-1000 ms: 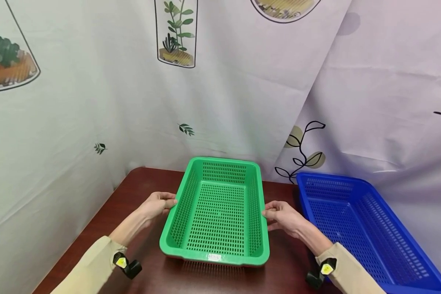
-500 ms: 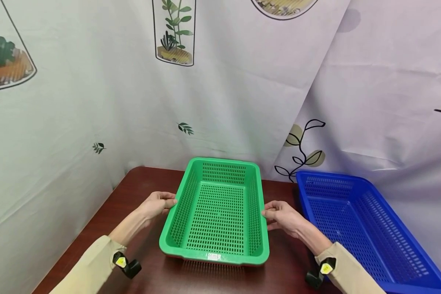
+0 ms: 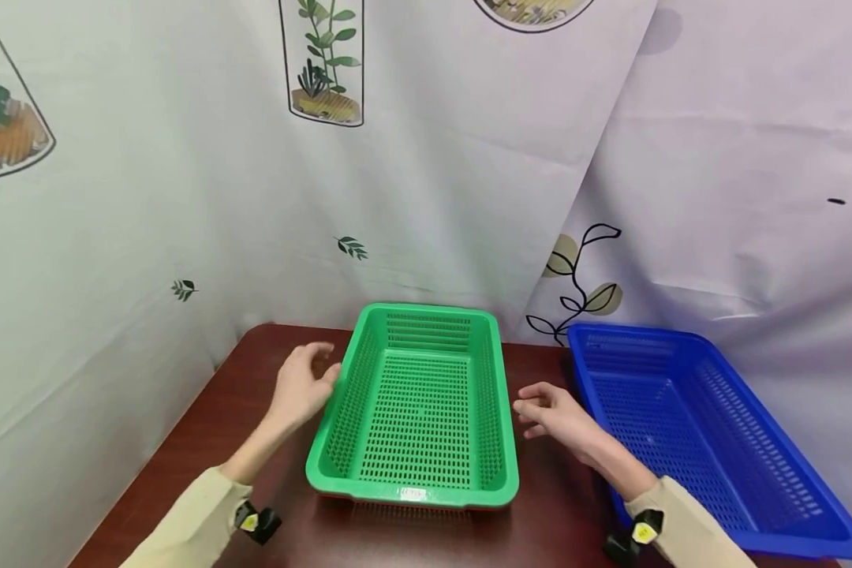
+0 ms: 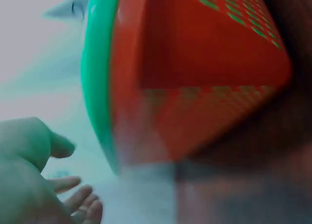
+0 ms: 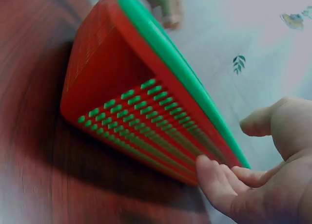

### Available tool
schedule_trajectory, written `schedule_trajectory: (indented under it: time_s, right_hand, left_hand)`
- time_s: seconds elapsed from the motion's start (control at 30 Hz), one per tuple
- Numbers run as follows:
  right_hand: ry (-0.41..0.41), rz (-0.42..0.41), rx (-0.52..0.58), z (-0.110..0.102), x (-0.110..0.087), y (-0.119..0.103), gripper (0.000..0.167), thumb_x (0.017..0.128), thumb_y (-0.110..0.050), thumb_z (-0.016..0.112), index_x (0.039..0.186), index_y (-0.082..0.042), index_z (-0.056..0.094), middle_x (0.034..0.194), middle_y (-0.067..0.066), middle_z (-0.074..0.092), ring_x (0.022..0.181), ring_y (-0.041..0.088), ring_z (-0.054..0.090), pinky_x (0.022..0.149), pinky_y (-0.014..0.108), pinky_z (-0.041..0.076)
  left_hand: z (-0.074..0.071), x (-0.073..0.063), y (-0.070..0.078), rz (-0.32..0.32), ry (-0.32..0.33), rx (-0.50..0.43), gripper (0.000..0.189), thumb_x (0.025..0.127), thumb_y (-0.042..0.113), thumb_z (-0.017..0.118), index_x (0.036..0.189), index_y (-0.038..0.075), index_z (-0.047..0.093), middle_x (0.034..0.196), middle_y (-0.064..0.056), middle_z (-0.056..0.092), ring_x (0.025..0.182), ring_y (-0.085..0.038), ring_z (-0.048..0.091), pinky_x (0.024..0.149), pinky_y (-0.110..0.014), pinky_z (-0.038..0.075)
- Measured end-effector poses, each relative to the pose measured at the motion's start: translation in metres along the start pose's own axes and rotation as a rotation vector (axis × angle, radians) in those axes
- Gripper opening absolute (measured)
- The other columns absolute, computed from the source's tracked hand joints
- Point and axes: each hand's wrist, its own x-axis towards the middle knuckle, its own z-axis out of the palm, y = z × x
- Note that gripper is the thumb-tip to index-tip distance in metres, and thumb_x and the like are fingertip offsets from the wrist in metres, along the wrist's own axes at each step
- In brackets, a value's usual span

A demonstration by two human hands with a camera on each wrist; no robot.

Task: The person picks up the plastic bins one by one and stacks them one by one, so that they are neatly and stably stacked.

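Observation:
A green slotted plastic basket sits in the middle of the table, nested inside a red basket whose outer walls show in both wrist views. My left hand is at the green basket's left rim, its fingers loosely bent and raised, the thumb overlapping the rim in the head view. Thumb and fingers are spread around nothing in the left wrist view. Beside the right rim, my right hand has its fingers parted and holds nothing. Its fingertips are close to the red outer wall in the right wrist view.
A larger blue slotted basket stands at the right, close by my right forearm. The dark red-brown table ends against a pale printed curtain at the back and left.
Both hands have let go of the green basket's rims. The left hand has lifted and turned upward; the right has drawn slightly away to the right. The baskets stay in place.

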Motion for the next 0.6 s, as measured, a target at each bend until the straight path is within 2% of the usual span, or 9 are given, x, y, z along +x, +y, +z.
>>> schedule_trajectory:
  time_s: [0.07, 0.1, 0.17, 0.23, 0.33, 0.43, 0.53, 0.6]
  right_hand:
    - [0.057, -0.045, -0.050, -0.013, -0.011, -0.003, 0.038, 0.097, -0.004, 0.061, 0.125, 0.017, 0.048, 0.105, 0.021, 0.062, 0.090, 0.025, 0.063, 0.073, 0.039, 0.059]
    - [0.088, -0.066, -0.072, -0.021, -0.016, -0.005, 0.037, 0.097, -0.004, 0.061, 0.126, 0.017, 0.049, 0.104, 0.019, 0.062, 0.089, 0.022, 0.063, 0.073, 0.038, 0.059]
    - [0.135, -0.111, -0.116, -0.038, -0.028, -0.009, 0.037, 0.099, -0.005, 0.060, 0.128, 0.016, 0.049, 0.105, 0.018, 0.062, 0.089, 0.018, 0.063, 0.073, 0.037, 0.059]
    - [0.176, -0.141, -0.159, -0.055, -0.039, -0.013, 0.039, 0.101, -0.009, 0.059, 0.131, 0.015, 0.048, 0.108, 0.019, 0.061, 0.090, 0.013, 0.063, 0.075, 0.035, 0.058]
    - [0.220, -0.183, -0.229, -0.081, -0.053, -0.017, 0.042, 0.103, -0.012, 0.057, 0.134, 0.014, 0.046, 0.112, 0.019, 0.060, 0.092, 0.009, 0.064, 0.076, 0.031, 0.058]
    - [0.256, -0.223, -0.261, -0.105, -0.065, -0.015, 0.038, 0.104, -0.010, 0.056, 0.134, 0.011, 0.048, 0.109, 0.009, 0.062, 0.092, 0.004, 0.065, 0.076, 0.027, 0.057]
    - [0.263, -0.268, -0.197, -0.130, -0.077, -0.009, 0.027, 0.102, -0.003, 0.056, 0.130, -0.003, 0.056, 0.106, -0.002, 0.064, 0.093, 0.002, 0.064, 0.074, 0.024, 0.057]
    - [0.242, -0.289, -0.109, -0.147, -0.086, -0.005, 0.029, 0.102, 0.001, 0.054, 0.126, -0.014, 0.060, 0.105, -0.006, 0.066, 0.094, 0.004, 0.065, 0.074, 0.023, 0.056]
  left_hand:
    - [0.016, 0.005, 0.027, 0.119, 0.073, -0.011, 0.032, 0.093, 0.006, 0.068, 0.122, -0.005, 0.064, 0.110, -0.020, 0.062, 0.100, -0.033, 0.059, 0.084, -0.048, 0.050]
    - [0.024, 0.007, 0.043, 0.161, 0.068, -0.052, 0.031, 0.092, 0.005, 0.069, 0.121, -0.004, 0.065, 0.110, -0.018, 0.063, 0.100, -0.032, 0.060, 0.083, -0.046, 0.051]
    - [0.043, 0.011, 0.075, 0.215, 0.019, -0.147, 0.028, 0.092, 0.004, 0.069, 0.120, -0.002, 0.066, 0.109, -0.015, 0.064, 0.098, -0.029, 0.062, 0.080, -0.043, 0.054]
    - [0.064, 0.012, 0.103, 0.213, -0.066, -0.249, 0.027, 0.093, 0.005, 0.067, 0.119, 0.000, 0.066, 0.109, -0.012, 0.065, 0.099, -0.026, 0.062, 0.080, -0.039, 0.055]
    - [0.098, 0.009, 0.134, 0.133, -0.206, -0.376, 0.026, 0.094, 0.008, 0.067, 0.120, 0.002, 0.065, 0.111, -0.009, 0.063, 0.100, -0.022, 0.061, 0.081, -0.035, 0.055]
    - [0.130, 0.002, 0.154, 0.010, -0.314, -0.464, 0.027, 0.094, 0.010, 0.068, 0.120, 0.003, 0.064, 0.110, -0.006, 0.062, 0.099, -0.018, 0.061, 0.081, -0.030, 0.054]
    - [0.155, -0.003, 0.166, -0.131, -0.400, -0.574, 0.026, 0.094, 0.008, 0.069, 0.118, 0.002, 0.062, 0.105, -0.005, 0.062, 0.090, -0.017, 0.062, 0.079, -0.029, 0.054]
    - [0.168, -0.005, 0.172, -0.212, -0.437, -0.647, 0.026, 0.094, 0.005, 0.068, 0.118, 0.000, 0.061, 0.101, -0.007, 0.063, 0.084, -0.018, 0.062, 0.078, -0.032, 0.056]
